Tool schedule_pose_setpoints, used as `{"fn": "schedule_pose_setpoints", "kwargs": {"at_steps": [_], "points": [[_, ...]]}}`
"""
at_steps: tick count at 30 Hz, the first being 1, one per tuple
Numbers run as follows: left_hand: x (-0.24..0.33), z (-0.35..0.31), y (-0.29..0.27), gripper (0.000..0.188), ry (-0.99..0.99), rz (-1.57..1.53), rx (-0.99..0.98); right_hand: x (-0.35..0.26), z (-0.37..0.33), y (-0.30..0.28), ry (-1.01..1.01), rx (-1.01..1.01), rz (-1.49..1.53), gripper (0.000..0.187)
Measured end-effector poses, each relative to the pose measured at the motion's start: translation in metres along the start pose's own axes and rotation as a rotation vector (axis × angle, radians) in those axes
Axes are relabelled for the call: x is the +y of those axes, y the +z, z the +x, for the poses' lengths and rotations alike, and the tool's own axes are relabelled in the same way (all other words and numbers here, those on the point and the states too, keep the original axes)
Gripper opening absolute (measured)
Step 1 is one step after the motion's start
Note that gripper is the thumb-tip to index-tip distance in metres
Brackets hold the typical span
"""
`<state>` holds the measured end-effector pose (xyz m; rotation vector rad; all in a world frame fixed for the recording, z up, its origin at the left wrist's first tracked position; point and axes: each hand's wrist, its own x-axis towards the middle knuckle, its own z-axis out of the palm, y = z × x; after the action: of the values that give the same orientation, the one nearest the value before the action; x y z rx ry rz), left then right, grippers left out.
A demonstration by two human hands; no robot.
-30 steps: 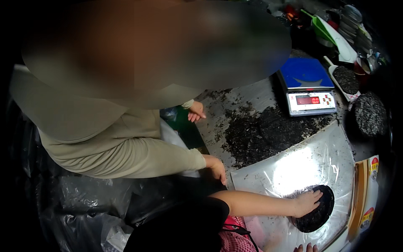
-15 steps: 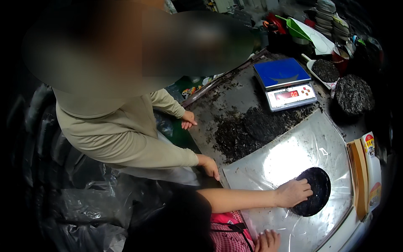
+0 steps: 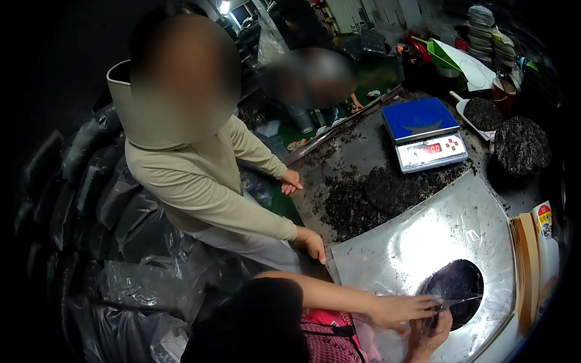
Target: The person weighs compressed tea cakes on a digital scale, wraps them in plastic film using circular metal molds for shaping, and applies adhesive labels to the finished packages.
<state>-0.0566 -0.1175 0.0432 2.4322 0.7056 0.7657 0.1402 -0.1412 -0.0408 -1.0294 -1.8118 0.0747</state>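
A round black cake (image 3: 463, 284), thin and dark like pressed dried seaweed, lies on a shiny metal sheet (image 3: 375, 254) at the table's near right. Creased clear plastic film (image 3: 458, 300) stretches across its near part. My left hand (image 3: 402, 313) reaches in from the left with its fingers closed on the film at the cake's near left edge. Close beside it, my right hand (image 3: 431, 333) comes from below, fingers curled and pinching the same film. The fingertips partly overlap, so their exact grip is hard to see.
Loose black flakes (image 3: 351, 212) lie beyond the sheet. Farther back stand a blue-topped scale (image 3: 420, 118), a white scoop (image 3: 466, 110) and a dark round stack (image 3: 521, 145). Brown cardboard (image 3: 521, 254) edges the right side. A co-worker's hand (image 3: 313, 245) is at the table's left corner.
My left hand has drawn back from the cake to its near edge. My right hand has come up beside it, and film is now pulled over the cake. The view has shifted.
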Motion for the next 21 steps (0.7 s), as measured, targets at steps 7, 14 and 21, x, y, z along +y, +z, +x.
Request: {"fn": "schedule_pose_setpoints", "kwargs": {"at_steps": [7,14,21], "points": [[0.031,-0.056,-0.014,0.034,-0.015,0.008,-0.158,-0.029,0.041,-0.007,0.196,-0.172,-0.114,0.055],[0.017,-0.045,0.005,0.05,-0.316,0.16,-0.156,-0.022,0.034,0.001,0.685,-0.199,-0.158,0.036],[-0.03,0.045,0.028,0.075,-0.803,0.015,0.391,-0.054,0.063,0.007,0.9,-0.363,-0.292,0.056]]}}
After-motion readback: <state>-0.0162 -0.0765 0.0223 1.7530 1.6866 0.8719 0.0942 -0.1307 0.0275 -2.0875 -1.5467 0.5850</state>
